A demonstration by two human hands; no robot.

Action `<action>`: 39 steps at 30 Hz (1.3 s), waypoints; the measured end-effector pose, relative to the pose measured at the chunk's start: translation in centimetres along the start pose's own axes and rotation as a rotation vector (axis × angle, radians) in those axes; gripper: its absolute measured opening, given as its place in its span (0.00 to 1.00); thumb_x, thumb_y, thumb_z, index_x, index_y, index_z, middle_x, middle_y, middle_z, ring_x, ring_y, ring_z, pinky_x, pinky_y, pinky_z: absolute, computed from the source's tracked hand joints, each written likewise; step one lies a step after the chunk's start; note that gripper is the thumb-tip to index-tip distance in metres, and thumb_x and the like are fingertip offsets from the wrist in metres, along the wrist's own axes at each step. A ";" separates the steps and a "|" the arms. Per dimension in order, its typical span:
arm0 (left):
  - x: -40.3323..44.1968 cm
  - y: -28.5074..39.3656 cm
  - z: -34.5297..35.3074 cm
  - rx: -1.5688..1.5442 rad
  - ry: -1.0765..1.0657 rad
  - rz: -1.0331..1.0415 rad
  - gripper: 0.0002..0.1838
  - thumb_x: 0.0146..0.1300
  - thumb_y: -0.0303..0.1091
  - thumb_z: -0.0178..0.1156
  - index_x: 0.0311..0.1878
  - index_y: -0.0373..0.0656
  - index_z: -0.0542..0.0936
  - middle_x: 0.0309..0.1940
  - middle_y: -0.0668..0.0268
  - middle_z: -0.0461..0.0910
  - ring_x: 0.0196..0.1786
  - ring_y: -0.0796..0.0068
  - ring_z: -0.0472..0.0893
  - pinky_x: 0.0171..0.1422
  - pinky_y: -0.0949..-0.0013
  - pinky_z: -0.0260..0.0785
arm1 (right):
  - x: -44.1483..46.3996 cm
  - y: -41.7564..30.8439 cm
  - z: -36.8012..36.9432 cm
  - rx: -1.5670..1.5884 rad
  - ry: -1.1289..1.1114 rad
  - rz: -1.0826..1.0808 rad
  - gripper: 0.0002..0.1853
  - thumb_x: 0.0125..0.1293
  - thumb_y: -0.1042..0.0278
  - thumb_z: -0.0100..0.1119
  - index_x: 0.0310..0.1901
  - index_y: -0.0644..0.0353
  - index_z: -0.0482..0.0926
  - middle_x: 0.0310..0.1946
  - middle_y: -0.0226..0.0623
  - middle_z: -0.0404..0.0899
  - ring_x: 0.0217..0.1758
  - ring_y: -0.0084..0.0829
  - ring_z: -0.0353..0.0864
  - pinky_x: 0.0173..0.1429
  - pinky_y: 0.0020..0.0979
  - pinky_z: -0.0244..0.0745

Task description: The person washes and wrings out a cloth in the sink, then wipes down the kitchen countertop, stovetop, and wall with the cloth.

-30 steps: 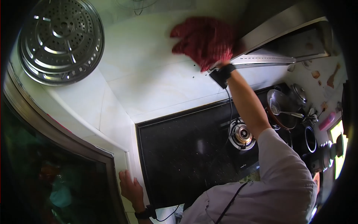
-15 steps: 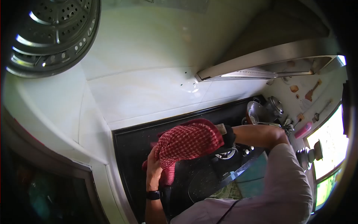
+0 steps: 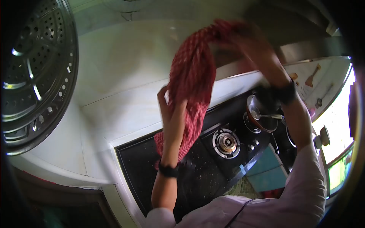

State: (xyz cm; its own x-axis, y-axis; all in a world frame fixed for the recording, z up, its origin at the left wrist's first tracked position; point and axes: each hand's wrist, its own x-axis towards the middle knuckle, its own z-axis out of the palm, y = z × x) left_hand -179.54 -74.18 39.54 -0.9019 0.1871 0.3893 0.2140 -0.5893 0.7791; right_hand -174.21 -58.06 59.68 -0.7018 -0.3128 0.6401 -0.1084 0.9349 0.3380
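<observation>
A red checked cloth (image 3: pixel 192 74) hangs in the air before the tiled wall, stretched between my two hands. My left hand (image 3: pixel 173 114) has its fingers around the lower part of the cloth, and some cloth droops behind the wrist. Higher up on the right, my right hand (image 3: pixel 243 36) holds the cloth's upper end near the range hood; it is blurred by motion. Below the cloth lies the black stove top (image 3: pixel 197 182) with a round gas burner (image 3: pixel 227 143).
A metal steamer tray (image 3: pixel 38 76) is at the upper left. The range hood's edge (image 3: pixel 304 49) juts out at the right. A pan (image 3: pixel 260 116) with a ladle stands at the back right of the stove. A window (image 3: pixel 336 121) is at the far right.
Both hands have risen off the stove top with the cloth, my right hand farthest. A second ago the cloth was against the wall in my right hand alone, with my left hand at the ledge.
</observation>
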 end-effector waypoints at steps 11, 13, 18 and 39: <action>3.0 -11.9 1.9 0.197 0.041 0.016 0.23 0.68 0.42 0.59 0.58 0.34 0.73 0.50 0.56 0.77 0.51 0.67 0.76 0.58 0.66 0.67 | 0.5 -3.1 11.9 -0.180 -0.855 0.114 0.14 0.48 0.74 0.57 0.38 0.64 0.84 0.38 0.54 0.82 0.49 0.48 0.82 0.54 0.42 0.75; 3.5 -12.2 1.8 0.141 0.066 0.035 0.22 0.68 0.41 0.58 0.58 0.35 0.73 0.50 0.57 0.78 0.51 0.68 0.76 0.58 0.66 0.67 | 0.2 -1.1 15.5 -0.156 -0.862 0.106 0.13 0.46 0.70 0.59 0.34 0.63 0.86 0.35 0.54 0.84 0.47 0.47 0.84 0.47 0.46 0.77; 4.2 -12.3 1.1 -0.045 0.088 0.056 0.22 0.69 0.38 0.58 0.61 0.34 0.71 0.56 0.60 0.76 0.56 0.69 0.75 0.61 0.68 0.66 | -0.6 -0.2 20.2 -0.129 -0.762 0.163 0.12 0.47 0.69 0.57 0.32 0.63 0.86 0.32 0.51 0.84 0.39 0.49 0.85 0.45 0.48 0.76; -2.4 -3.6 -9.6 -0.393 -0.039 -0.204 0.25 0.76 0.44 0.44 0.69 0.38 0.65 0.66 0.57 0.69 0.67 0.64 0.69 0.72 0.57 0.60 | -11.2 -14.5 18.6 1.837 -0.291 0.642 0.37 0.62 0.50 0.68 0.64 0.65 0.65 0.52 0.38 0.77 0.53 0.27 0.75 0.58 0.29 0.74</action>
State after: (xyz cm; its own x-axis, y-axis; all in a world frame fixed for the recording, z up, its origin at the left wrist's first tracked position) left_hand -181.78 -80.05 31.05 -0.8944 0.3559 0.2709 -0.1330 -0.7899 0.5987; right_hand -177.87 -65.00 34.78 -0.9822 -0.0608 0.1778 -0.1752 -0.0461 -0.9834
